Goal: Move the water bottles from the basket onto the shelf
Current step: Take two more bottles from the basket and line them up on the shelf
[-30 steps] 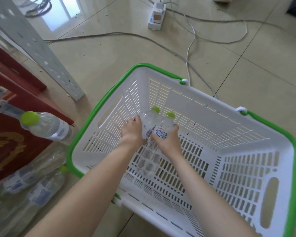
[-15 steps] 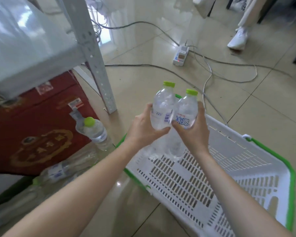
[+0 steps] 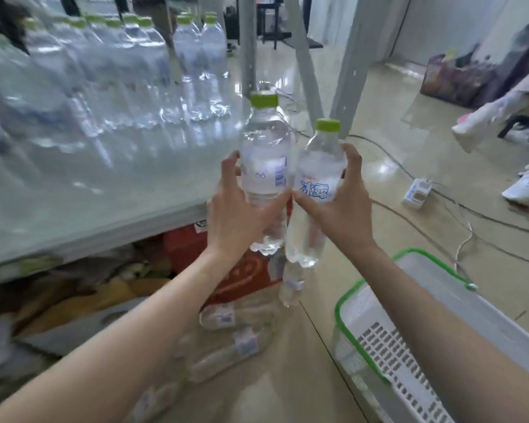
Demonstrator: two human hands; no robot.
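My left hand [image 3: 237, 215] grips a clear water bottle [image 3: 264, 160] with a green cap, held upright. My right hand [image 3: 341, 196] grips a second green-capped bottle [image 3: 318, 175], tilted slightly and touching the first. Both bottles are in the air just off the right end of the grey shelf board [image 3: 110, 193]. Several more bottles [image 3: 153, 65] stand in rows at the back of that shelf. The white basket with a green rim [image 3: 364, 340] sits on the floor at lower right, below my right forearm.
Grey shelf uprights [image 3: 248, 44] rise just behind the held bottles. Under the shelf stand a red box [image 3: 242, 273] and several bottles lying on the floor [image 3: 226, 340]. A power strip [image 3: 417, 192] with cables lies on the tiles; a person's shoe [image 3: 521, 187] is at far right.
Both hands lifted the two bottles out of the basket and up to shelf height. The view rose from the basket to the shelf.
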